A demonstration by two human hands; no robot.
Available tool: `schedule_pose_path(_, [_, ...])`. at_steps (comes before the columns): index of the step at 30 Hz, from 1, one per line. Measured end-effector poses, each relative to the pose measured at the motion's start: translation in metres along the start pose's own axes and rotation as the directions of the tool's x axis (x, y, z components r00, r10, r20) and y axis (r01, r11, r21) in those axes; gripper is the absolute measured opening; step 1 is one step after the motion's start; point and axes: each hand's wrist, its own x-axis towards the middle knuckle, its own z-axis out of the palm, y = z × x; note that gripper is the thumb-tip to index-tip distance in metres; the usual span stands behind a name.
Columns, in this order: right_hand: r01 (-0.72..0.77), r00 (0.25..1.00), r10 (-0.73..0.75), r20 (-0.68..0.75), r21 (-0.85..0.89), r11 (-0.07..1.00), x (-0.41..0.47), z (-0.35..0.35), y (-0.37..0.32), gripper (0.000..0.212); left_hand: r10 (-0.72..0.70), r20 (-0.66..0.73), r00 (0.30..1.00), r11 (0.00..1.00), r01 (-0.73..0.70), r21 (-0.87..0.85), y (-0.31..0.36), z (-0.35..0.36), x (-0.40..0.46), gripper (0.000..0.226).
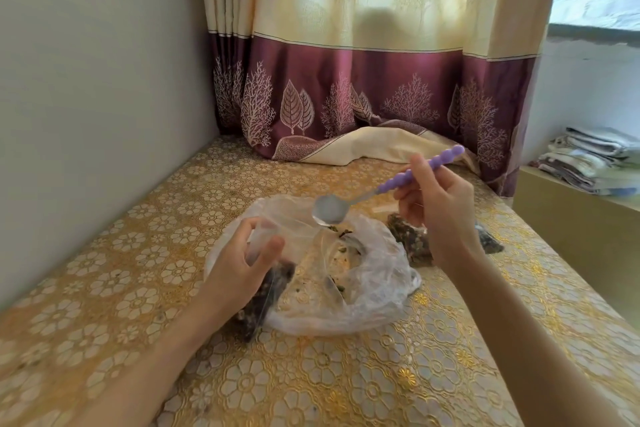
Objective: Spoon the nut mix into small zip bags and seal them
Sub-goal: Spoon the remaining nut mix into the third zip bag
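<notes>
Holding a purple bead-handled metal spoon (349, 201) pinched in the right hand (440, 215), its empty bowl above the crumpled clear plastic bag (374, 288); the left hand (242, 267) grips a small transparent zip bag (266, 291) part-filled with dark nut mix on the gold floral tablecloth (311, 385). Filled bags (412, 243) lie behind the right hand.

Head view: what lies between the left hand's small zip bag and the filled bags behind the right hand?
The crumpled clear plastic bag with leftover nut mix; head view shows the metal spoon's bowl above it.
</notes>
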Motion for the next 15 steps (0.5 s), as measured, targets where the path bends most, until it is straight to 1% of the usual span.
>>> schedule_pose_path(1, [-0.010,0.999,0.008,-0.045,-0.036,0.999,0.000,-0.005,0.004,0.040,0.005,0.003,1.000,1.000,-0.005,0.005,0.001,0.000,-0.001,0.080])
schedule_pose_path(3, [-0.014,0.997,0.002,-0.075,-0.159,0.987,-0.003,-0.014,0.013,0.039,0.017,0.015,1.000,1.000,-0.017,0.013,0.001,0.001,-0.001,0.077])
schedule_pose_path(5, [-0.018,0.999,0.003,-0.054,-0.289,0.957,-0.008,-0.021,0.024,0.038,0.020,0.018,1.000,1.000,-0.020,0.019,0.002,0.002,-0.001,0.079])
schedule_pose_path(9, [-0.009,1.000,-0.001,-0.024,-0.443,0.897,-0.016,-0.026,0.043,0.039,0.024,0.018,1.000,0.999,-0.025,0.037,0.004,0.002,-0.002,0.088])
schedule_pose_path(12, [-0.018,0.999,-0.003,-0.043,-0.482,0.876,-0.018,-0.030,0.051,0.040,0.017,0.018,1.000,0.999,-0.018,0.047,0.003,0.002,-0.001,0.092])
schedule_pose_path(15, [-0.078,0.996,0.055,-0.067,-0.410,0.909,-0.021,-0.032,0.058,0.041,0.013,0.023,1.000,0.998,-0.014,0.056,-0.001,0.002,0.000,0.091])
